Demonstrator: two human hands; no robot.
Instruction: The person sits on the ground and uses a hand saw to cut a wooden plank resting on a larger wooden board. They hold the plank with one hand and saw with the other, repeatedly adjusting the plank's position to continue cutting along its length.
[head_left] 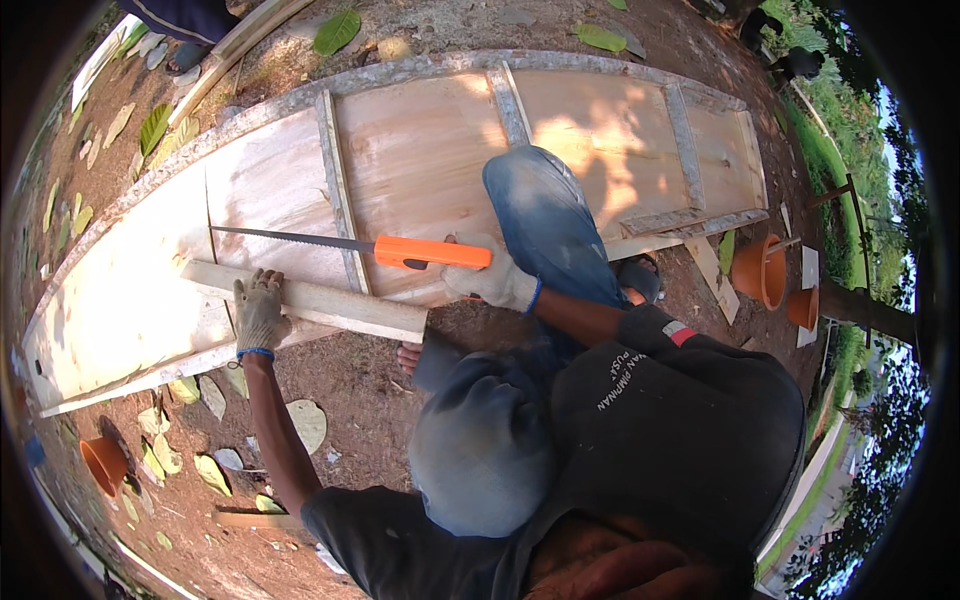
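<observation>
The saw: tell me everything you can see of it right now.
The saw has an orange handle with a dark inset and a slim, dark, metal-looking blade that tapers to its tip. Teeth line its near edge. The gloved right hand grips the handle's rear end; the blade points left, over the panel and beyond the plank. Whether it touches the panel cannot be told.

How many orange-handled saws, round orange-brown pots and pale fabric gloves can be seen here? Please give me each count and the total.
Orange-handled saw with dark toothed blade: 1
Round orange-brown pots: 3
Pale fabric gloves with blue cuffs: 2
Total: 6
</observation>
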